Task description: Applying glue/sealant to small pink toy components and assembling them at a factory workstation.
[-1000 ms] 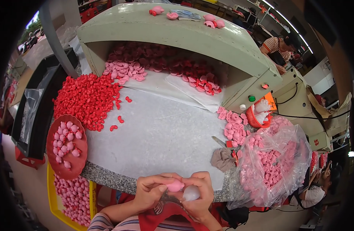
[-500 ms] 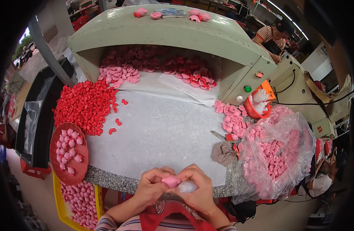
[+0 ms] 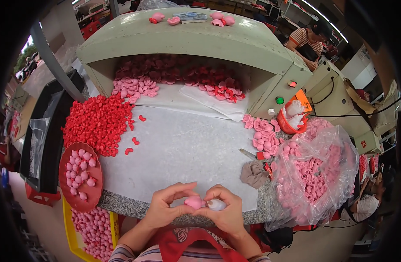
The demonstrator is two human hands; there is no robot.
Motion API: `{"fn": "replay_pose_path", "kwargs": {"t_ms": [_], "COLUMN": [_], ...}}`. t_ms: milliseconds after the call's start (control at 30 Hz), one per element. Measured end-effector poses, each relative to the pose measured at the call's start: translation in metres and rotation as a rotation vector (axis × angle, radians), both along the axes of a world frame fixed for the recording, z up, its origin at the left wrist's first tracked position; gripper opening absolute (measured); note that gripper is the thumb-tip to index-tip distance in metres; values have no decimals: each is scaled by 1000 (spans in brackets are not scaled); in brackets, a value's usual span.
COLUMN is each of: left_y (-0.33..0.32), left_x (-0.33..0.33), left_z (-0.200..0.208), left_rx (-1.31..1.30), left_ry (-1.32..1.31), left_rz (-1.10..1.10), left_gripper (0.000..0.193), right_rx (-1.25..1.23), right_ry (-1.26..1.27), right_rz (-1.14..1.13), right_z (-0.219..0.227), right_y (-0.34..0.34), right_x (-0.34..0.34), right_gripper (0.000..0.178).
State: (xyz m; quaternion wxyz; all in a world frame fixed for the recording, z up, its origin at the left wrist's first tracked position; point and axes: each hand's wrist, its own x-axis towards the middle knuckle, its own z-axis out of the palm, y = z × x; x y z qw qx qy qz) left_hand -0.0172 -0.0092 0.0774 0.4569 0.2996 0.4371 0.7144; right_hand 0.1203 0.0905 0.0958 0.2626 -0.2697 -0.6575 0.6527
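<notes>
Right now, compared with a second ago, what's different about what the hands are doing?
The left hand has loosened: its index finger has lifted up, away from the small rounded pink piece; whether its other fingers still touch it is unclear. The right hand still holds the translucent whitish bottle. The heap of small red pieces and the scalloped reddish plate look unchanged.

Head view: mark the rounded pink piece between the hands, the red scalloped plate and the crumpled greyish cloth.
Rounded pink piece (image 3: pixel 193 201): head view, its middle.
Red scalloped plate (image 3: pixel 93 196): head view, bare lower right.
Crumpled greyish cloth (image 3: pixel 253 174): head view, its middle.
</notes>
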Motion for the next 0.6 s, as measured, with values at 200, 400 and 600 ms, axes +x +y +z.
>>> {"fn": "replay_pose_path", "kwargs": {"t_ms": [200,400,600], "left_y": [7,5,10], "left_x": [-23,3,10], "left_z": [25,-22,-31], "left_rx": [-307,41,73], "left_ry": [633,-642,-751], "left_rz": [-373,-141,-186], "left_gripper": [30,31,39], "right_rx": [201,161,322], "right_ry": [-241,29,2], "right_rz": [257,-161,-202], "right_z": [4,7,-10], "right_y": [27,-1,0], "right_x": [-10,-19,-15], "right_gripper": [33,32,30]}}
